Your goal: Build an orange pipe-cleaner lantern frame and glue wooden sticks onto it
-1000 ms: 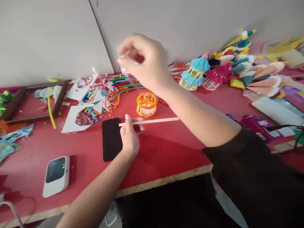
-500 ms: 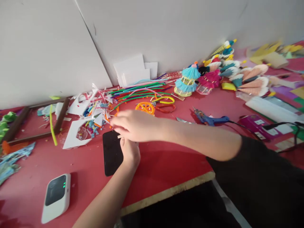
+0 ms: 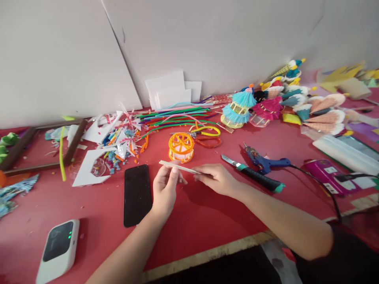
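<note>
Between my two hands runs a bundle of thin pale wooden sticks (image 3: 181,167), tilted slightly down to the right. My left hand (image 3: 166,187) pinches it near its left end with thumb and fingers. At the right end, the fingertips of my right hand (image 3: 217,179) close on it. Just beyond stands a small round orange pipe-cleaner frame (image 3: 181,146) with a spoked top and pale posts. Left of my left hand lies a black phone (image 3: 136,196). To the right of my right hand are a utility knife (image 3: 254,174) and a blue glue gun (image 3: 263,159).
Yellow-and-red-handled scissors (image 3: 209,136) and several pipe cleaners (image 3: 177,116) lie behind. Paper scraps (image 3: 103,126) and a wooden frame (image 3: 74,144) sit left, a white device (image 3: 59,252) front left. Turquoise (image 3: 239,108) and pink (image 3: 266,109) house-like crafts stand back right. The glue gun's cord trails right.
My right hand has moved back to the right, from over my left hand to the sticks' right end. The sticks, orange frame and utility knife now show more fully.
</note>
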